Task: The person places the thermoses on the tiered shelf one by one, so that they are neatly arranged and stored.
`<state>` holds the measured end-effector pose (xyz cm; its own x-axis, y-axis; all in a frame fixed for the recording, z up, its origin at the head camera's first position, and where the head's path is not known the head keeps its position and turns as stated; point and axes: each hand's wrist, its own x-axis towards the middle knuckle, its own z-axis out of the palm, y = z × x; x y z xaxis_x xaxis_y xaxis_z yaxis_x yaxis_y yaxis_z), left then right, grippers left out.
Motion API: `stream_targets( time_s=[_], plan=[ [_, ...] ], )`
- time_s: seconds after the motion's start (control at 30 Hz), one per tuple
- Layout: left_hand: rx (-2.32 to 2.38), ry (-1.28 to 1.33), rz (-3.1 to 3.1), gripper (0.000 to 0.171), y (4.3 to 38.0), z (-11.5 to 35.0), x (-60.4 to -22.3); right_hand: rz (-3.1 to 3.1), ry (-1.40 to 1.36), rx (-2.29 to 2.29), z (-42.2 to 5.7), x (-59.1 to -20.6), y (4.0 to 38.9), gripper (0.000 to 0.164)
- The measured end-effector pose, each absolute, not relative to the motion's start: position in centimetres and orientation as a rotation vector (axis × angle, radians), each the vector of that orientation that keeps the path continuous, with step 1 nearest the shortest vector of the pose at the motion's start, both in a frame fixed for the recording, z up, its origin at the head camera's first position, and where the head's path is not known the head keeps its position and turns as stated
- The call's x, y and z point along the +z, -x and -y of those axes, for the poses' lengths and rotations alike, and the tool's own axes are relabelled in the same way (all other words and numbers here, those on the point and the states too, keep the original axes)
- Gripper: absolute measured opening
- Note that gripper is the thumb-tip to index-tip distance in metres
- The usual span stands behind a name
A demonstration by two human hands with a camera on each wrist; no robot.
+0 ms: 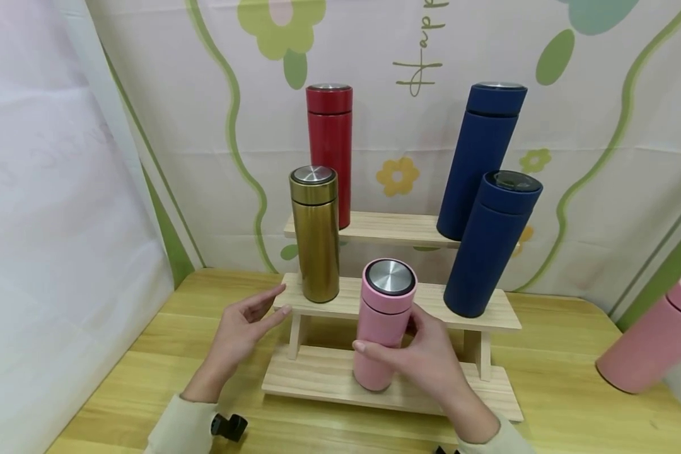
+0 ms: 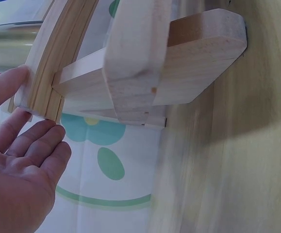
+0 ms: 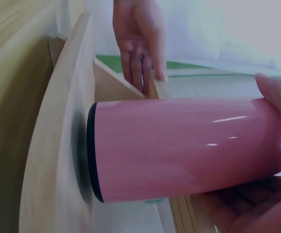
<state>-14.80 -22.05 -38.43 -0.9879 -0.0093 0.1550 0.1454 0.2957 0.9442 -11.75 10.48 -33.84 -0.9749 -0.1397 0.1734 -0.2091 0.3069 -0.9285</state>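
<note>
In the head view, my right hand (image 1: 428, 353) grips a pink thermos bottle (image 1: 374, 340) with a silver-topped lid, thumb in front and fingers behind. The bottle stands nearly upright over the bottom step of a three-tier wooden display rack (image 1: 312, 378). Its black-rimmed base is close to the board in the right wrist view, where a dark shadow or reflection shows beside it. At the left end of the rack's middle board (image 2: 45, 92), my left hand (image 1: 241, 328) touches the wood with extended, spread fingers. A gold thermos (image 1: 320, 252) stands on that board near this hand.
A red thermos (image 1: 331, 157) and a blue thermos (image 1: 479, 164) stand on the top board. Another blue thermos (image 1: 490, 246) is at the middle board's right. A second pink thermos (image 1: 652, 343) stands on the table (image 1: 567, 366) at far right. Printed cloth (image 1: 374, 38) hangs behind.
</note>
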Motion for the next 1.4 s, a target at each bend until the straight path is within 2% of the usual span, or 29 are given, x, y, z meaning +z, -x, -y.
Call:
stream_targets(
  time_s=[0.63,1.4],
  plan=[
    [-1.793,0.124,2.394,0.053,15.0,21.9,-38.6,2.463,-0.513,1.916,-4.6,-34.7,12.4,0.062],
    [-1.763,0.113,2.376,0.049,15.2,22.0,-38.6,2.424,-0.645,1.94,-1.5,-34.8,12.8,0.064]
  ],
)
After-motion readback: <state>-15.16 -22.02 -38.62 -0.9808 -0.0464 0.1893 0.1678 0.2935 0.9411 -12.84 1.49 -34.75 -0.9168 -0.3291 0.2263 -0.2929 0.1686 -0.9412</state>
